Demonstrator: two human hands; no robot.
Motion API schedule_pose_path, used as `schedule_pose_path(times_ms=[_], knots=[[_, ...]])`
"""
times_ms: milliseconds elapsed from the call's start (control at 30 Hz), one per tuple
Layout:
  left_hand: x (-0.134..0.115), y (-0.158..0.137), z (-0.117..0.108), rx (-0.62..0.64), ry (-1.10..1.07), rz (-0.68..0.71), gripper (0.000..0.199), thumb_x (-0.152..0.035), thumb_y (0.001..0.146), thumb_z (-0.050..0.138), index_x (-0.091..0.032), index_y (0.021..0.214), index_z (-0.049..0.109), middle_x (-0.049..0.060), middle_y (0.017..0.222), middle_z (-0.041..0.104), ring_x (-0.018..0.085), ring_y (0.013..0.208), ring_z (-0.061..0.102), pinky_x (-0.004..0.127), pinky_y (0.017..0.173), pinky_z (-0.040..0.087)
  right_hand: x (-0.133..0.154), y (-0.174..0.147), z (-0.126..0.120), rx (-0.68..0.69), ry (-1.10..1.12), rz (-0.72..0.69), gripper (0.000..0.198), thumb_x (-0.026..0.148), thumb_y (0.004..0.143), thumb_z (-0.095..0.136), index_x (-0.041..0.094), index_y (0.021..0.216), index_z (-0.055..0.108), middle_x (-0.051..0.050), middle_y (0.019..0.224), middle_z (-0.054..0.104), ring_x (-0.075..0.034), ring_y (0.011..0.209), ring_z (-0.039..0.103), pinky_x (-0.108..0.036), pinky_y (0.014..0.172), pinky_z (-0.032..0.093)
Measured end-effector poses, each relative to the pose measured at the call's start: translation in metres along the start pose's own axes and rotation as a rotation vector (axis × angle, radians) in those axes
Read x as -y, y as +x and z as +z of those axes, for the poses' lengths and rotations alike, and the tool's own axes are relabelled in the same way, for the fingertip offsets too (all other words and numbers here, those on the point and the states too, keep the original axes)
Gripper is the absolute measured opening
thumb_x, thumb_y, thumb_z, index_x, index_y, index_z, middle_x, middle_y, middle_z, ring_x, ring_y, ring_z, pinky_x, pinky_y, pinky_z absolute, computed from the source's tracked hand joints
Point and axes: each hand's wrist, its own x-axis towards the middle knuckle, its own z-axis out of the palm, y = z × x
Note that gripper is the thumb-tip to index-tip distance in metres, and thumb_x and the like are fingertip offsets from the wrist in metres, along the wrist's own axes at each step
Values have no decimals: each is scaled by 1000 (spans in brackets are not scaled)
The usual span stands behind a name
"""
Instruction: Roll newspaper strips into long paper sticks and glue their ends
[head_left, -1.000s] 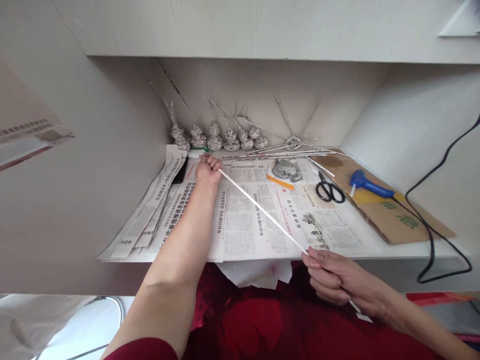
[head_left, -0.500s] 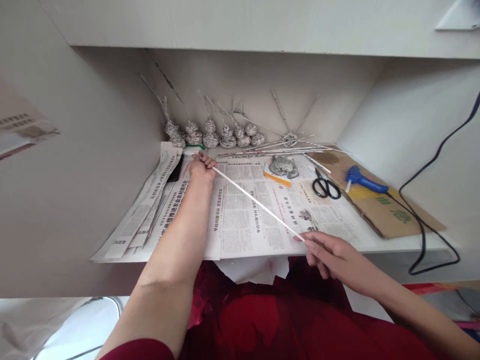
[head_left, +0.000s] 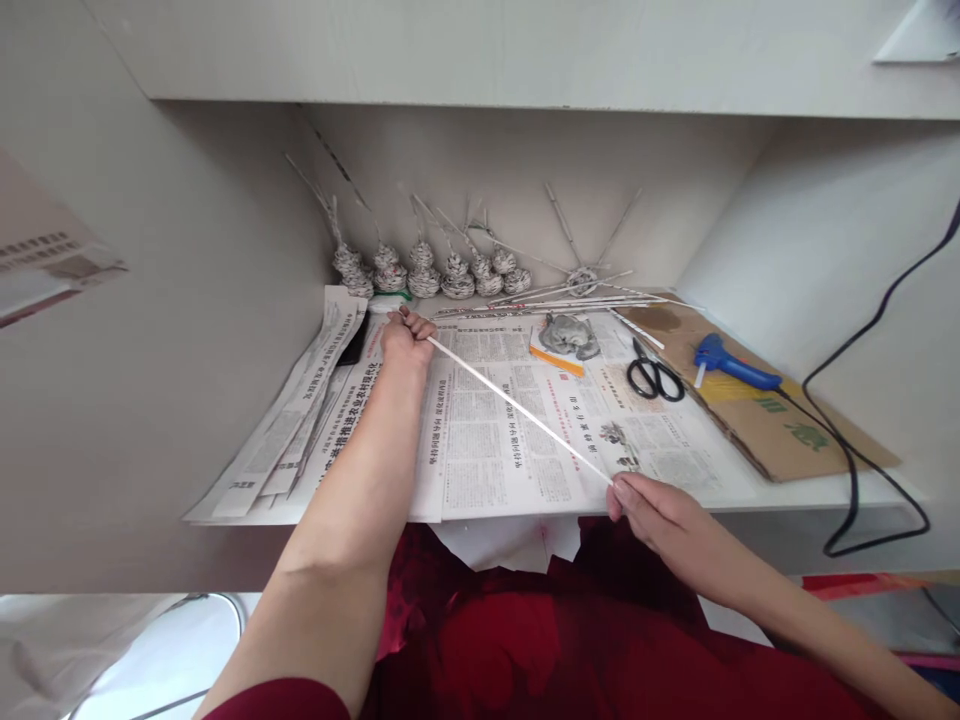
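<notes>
A thin white rolled paper stick (head_left: 517, 405) stretches slantwise between my two hands, above printed newspaper sheets (head_left: 480, 460). My left hand (head_left: 409, 335) is closed round its far end, over the back left part of the newspaper. Its near end is pinched in the fingers of my right hand (head_left: 649, 505), which is at the front edge of the shelf. Cut newspaper strips (head_left: 300, 400) lie left of my left forearm, partly covering a black flat object (head_left: 354, 342).
Several woven paper gourds (head_left: 424, 275) line the back wall beside a spoked woven piece (head_left: 582, 281) and loose paper sticks (head_left: 540, 303). Black-handled scissors (head_left: 655, 380), a grey lump (head_left: 568, 337) and a corded blue glue gun (head_left: 735, 362) on cardboard (head_left: 795, 440) lie right. An overhanging panel (head_left: 480, 55) is above.
My right hand's fingers have closed more tightly round the near end of the paper stick. My left hand stays in place, and the view has shifted very slightly.
</notes>
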Motion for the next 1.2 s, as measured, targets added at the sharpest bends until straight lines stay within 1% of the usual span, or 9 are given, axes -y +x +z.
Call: schedule_pose_path(times_ms=[167,333,433,533,667,800,900,1033,1200], knots=[[0,1,-1,54,-22,-7,38,-33,98,26,-18,66,39,-9,43,21,5,30,21,14,29,14,-3,-2,4,365,858,213,32,46,91,42,21,70,38,9,50,18,-8,41,16,-22,40,17],[-1,-1,0,94,-27,-34,38,-31,98,25,-18,66,40,-9,43,20,4,29,21,14,29,15,-11,-2,14,550,1110,265,32,44,90,44,22,69,35,10,44,12,-7,36,14,-21,36,17],[-1,-2,0,88,-21,-31,38,-32,98,26,-18,66,39,-9,43,20,5,30,20,15,29,15,-7,-3,16,488,922,213,33,48,91,41,21,73,42,10,45,19,-7,37,21,-20,36,18],[-1,0,-1,71,-33,-5,37,-34,98,27,-18,66,40,-9,43,21,4,29,21,15,29,15,1,-5,9,313,487,144,35,51,91,39,19,90,53,6,55,37,-7,46,37,-21,44,30],[0,2,-1,52,-25,-3,38,-36,98,27,-18,67,40,-9,43,22,5,29,21,15,29,15,5,-5,-4,35,-185,-68,32,46,92,39,22,102,57,-3,82,58,-16,71,57,-29,65,45],[0,2,-1,23,-30,8,39,-36,98,26,-17,67,40,-9,43,22,4,29,22,15,29,15,-5,1,-8,-238,-596,-273,29,36,93,37,21,108,56,-10,111,58,-24,98,58,-38,83,44],[2,0,0,10,-29,15,38,-35,98,26,-17,67,39,-9,43,22,5,30,21,15,30,16,-12,7,-4,-373,-742,-294,33,32,94,34,18,117,53,-13,116,59,-26,100,60,-38,83,46],[3,-2,0,10,-33,7,39,-36,98,26,-17,66,39,-8,43,22,5,30,21,14,30,15,-17,9,1,-414,-832,-228,40,35,94,34,17,127,47,-12,99,67,-26,81,65,-37,67,48],[3,-2,1,8,-44,3,38,-35,98,26,-17,66,39,-8,43,22,5,30,21,14,30,15,-12,9,0,-329,-680,-214,32,35,93,32,19,102,58,-9,83,66,-23,73,63,-34,66,45]])
